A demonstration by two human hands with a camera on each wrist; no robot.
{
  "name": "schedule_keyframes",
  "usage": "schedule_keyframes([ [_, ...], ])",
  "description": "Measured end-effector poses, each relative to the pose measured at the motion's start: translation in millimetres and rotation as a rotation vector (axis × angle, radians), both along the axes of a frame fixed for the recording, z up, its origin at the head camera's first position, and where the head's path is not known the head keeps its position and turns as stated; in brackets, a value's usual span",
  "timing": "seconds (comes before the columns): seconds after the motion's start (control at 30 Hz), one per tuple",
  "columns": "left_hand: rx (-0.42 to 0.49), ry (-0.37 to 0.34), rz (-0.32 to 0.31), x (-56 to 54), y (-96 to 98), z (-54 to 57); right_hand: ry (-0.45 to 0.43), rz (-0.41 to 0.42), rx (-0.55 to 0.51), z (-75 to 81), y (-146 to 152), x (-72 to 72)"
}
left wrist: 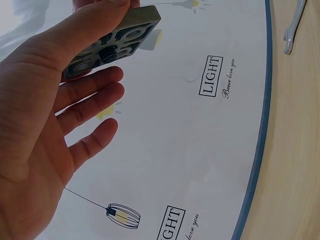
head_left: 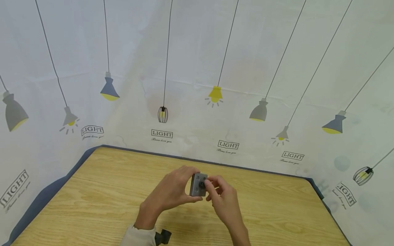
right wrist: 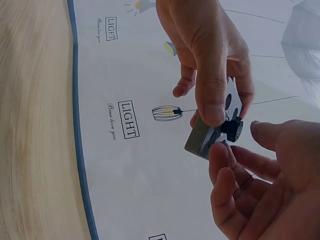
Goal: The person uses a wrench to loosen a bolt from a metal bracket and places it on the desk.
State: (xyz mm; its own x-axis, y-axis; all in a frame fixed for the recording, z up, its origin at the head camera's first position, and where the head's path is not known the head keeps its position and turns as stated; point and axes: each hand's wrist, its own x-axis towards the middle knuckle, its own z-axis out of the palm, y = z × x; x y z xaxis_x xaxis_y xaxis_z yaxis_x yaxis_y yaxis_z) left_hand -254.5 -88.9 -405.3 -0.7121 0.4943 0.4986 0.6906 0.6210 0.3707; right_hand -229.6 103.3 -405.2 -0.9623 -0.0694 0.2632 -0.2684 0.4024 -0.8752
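My left hand point(head_left: 169, 191) grips a small square grey metal block point(head_left: 195, 184) by its edges, raised over the table. Round holes mark the block's face, and a black knob point(right wrist: 233, 129) sticks out from its middle. In the left wrist view the thumb lies along the block point(left wrist: 137, 27) while the lower fingers stand spread below it. My right hand point(head_left: 226, 201) is at the knob, with its thumb and curled fingers on either side. In the right wrist view its fingertips point(right wrist: 220, 152) sit right at the block's edge, and the thumb tip shows slightly off the knob.
A silver wrench point(left wrist: 292, 30) lies on the wooden table point(head_left: 101, 191), seen in the left wrist view. A white curtain point(head_left: 191, 61) printed with lamps surrounds the table beyond its blue edge. A black mount point(head_left: 163, 236) sits by the left sleeve point(head_left: 140, 235).
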Motion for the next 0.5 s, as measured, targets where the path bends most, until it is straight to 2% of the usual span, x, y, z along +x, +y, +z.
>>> schedule_keyframes([
  [0.13,0.0,-0.014,-0.003,0.3,0.3,-0.1,-0.006,0.004,-0.009,0.8,-2.0,0.8],
  [0.5,0.006,0.032,-0.008,-0.5,-0.1,-1.5,0.043,-0.002,0.013,-0.5,-6.0,1.4],
])
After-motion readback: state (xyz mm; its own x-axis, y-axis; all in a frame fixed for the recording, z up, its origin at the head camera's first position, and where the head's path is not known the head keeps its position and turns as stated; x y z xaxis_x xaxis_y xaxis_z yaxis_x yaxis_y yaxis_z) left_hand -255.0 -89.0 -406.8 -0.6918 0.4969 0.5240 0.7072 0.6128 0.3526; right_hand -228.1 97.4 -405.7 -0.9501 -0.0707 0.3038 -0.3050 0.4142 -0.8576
